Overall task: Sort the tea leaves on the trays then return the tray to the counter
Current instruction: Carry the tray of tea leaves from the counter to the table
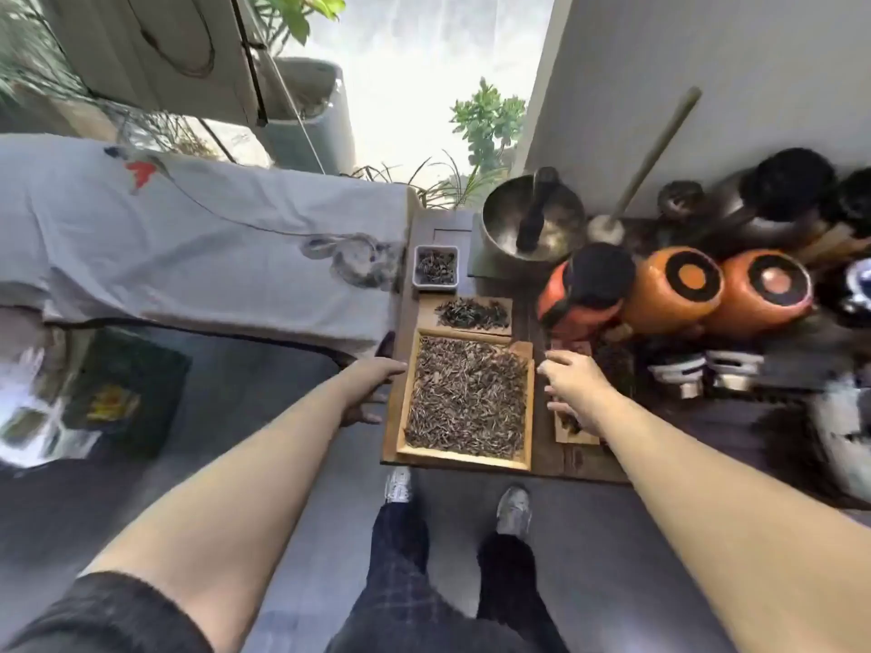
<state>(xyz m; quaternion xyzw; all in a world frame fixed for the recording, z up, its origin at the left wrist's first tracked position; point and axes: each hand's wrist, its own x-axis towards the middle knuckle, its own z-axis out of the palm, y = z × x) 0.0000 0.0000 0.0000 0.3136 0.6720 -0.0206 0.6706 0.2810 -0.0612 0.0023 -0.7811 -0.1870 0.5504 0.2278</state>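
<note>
I find the big tray (530, 398) of tea leaves (466, 393) resting on the counter (589, 459) at centre frame, one hand at each side rim. My left hand (372, 388) lies against the left edge; whether its fingers curl under the rim I cannot tell. My right hand (572, 379) sits at the right rim, fingers bent, grip likewise unclear (motion blur). I judge this the lift or set-down step. Next move calls for firm, level holds on both rims to avoid spilling.
</note>
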